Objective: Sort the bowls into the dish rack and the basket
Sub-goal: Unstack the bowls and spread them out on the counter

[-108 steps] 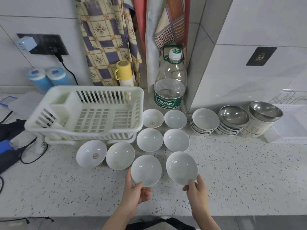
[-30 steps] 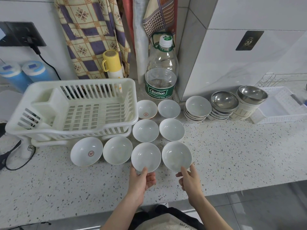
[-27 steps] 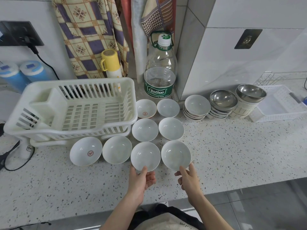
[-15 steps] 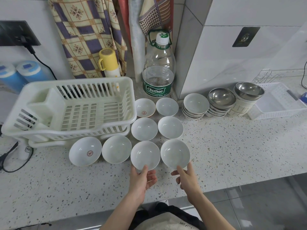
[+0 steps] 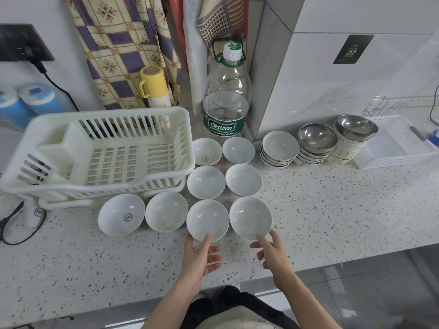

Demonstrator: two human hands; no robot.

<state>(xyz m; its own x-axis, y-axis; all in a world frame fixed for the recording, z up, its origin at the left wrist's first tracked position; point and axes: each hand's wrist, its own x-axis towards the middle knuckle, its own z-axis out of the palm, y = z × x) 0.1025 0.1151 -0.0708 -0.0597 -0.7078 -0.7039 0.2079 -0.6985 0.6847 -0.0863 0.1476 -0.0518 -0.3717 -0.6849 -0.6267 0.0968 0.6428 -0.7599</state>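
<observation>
I am seeing the left hand (image 5: 198, 257) with its fingers (image 5: 206, 239) spread loosely, the thumb lying on the near rim of the front-left bowl (image 5: 207, 220) and the other fingers reaching under that rim, so it is touching the bowl more than clamping it. The right hand (image 5: 273, 254) is doing much the same at the front-right bowl (image 5: 250, 217): its fingers are fairly straight and relaxed, with the tips meeting the near rim, and I cannot tell whether either bowl is lifting off the tabletop (image 5: 332, 210). Both bowls are sitting just in front of and to the right of the dish rack (image 5: 99, 153), and I am counting six more white bowls lying loose beside that rack's right side and along its front edge. Further right of the rack, three stacks of bowls are standing near the wall, two of them topped with steel bowls (image 5: 317, 138), and the white basket (image 5: 394, 143) is sitting just beyond them. Nothing is lying in the rack, and I can see no bowls in the basket, so I am judging the sorting as barely starting, with every bowl waiting to be placed.
</observation>
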